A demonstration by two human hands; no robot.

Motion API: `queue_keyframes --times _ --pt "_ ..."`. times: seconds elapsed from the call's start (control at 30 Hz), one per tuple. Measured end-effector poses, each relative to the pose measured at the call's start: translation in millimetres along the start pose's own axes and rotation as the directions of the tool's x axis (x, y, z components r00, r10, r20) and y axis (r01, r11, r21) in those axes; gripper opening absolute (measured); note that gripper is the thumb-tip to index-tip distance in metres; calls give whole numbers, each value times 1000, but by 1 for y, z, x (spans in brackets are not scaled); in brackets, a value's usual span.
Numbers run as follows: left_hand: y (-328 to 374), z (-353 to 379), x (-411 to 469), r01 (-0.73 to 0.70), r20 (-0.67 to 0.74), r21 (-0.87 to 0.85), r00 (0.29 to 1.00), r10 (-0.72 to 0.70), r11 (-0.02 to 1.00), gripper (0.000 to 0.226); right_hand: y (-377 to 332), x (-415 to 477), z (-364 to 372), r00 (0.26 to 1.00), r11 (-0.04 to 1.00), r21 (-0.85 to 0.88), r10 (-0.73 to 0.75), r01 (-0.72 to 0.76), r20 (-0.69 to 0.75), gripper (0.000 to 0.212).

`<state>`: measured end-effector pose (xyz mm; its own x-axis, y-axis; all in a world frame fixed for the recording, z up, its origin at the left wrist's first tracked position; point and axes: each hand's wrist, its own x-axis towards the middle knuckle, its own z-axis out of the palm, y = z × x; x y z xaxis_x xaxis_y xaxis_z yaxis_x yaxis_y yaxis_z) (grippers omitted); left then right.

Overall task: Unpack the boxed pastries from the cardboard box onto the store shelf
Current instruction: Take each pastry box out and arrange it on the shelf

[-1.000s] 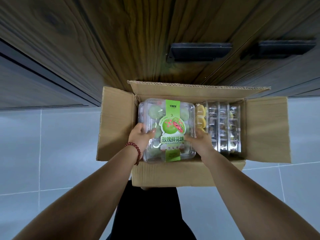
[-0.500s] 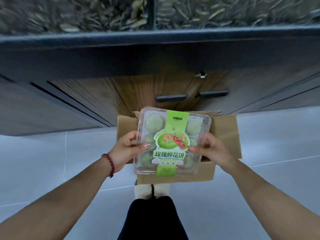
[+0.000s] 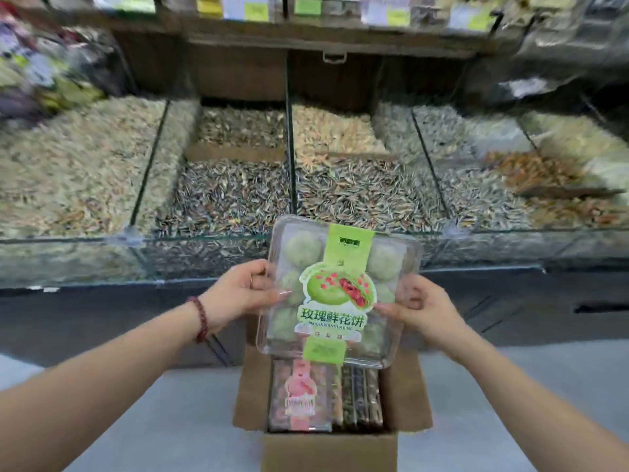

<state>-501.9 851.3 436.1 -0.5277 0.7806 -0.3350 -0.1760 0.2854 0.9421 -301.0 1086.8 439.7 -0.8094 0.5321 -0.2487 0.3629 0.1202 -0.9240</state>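
Background: store counter with glass-fronted bulk bins (image 3: 231,199) of striped seeds and pale dried goods, separated by dark dividers. A blurred upper shelf (image 3: 323,39) of packaged goods sits behind them. Pale floor (image 3: 153,420) below.

Task item: clear plastic pastry pack (image 3: 337,294), green label, round green pastries visible through the lid. It is held in the air between the two sets of fingers, lid toward the camera, in front of the glass front of the bins.

Left hand (image 3: 238,294): fingers curled round the pack's left edge, thumb lying across the lid. Red bead bracelet (image 3: 200,318) on the wrist.

Right hand (image 3: 418,308): fingers curled at the pack's right edge, thumb on the lid near the label. Both hands clamp the pack.

Below the fingers: open cardboard box (image 3: 326,447) on the floor. Inside, directly under the held pack, lies a pink-labelled pack (image 3: 301,393); just right of it, dark packs (image 3: 360,396) stand on edge.
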Motion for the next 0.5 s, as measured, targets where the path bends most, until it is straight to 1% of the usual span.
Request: queue_keyframes --times 0.03,0.13,0.17,0.27,0.33,0.43,0.5 --pt "16 -2 0 -24 -3 -3 1000 24 1000 79 -15 1 -7 1000 1000 -9 -29 29 -3 28" --pt "79 -4 -8 -129 -4 18 992 129 991 60 -68 9 -27 990 989 -37 -142 142 -23 27" --pt "102 -6 -11 -181 -12 38 983 182 983 57 -89 14 -33 979 979 -43 -200 199 -29 25" --pt "148 -9 -14 -277 -52 95 958 282 956 50 -138 24 -46 949 949 -74 -309 305 -54 28" --pt "170 -12 -14 -327 -74 98 939 335 940 51 -161 32 -54 931 930 -107 -360 353 -60 31" --pt "192 -19 -11 -379 -100 95 916 388 920 64 -189 44 -63 912 914 -93 -403 396 -76 26" --pt "201 -24 -7 -396 -108 108 907 407 912 63 -202 52 -66 903 904 -99 -424 417 -72 25"
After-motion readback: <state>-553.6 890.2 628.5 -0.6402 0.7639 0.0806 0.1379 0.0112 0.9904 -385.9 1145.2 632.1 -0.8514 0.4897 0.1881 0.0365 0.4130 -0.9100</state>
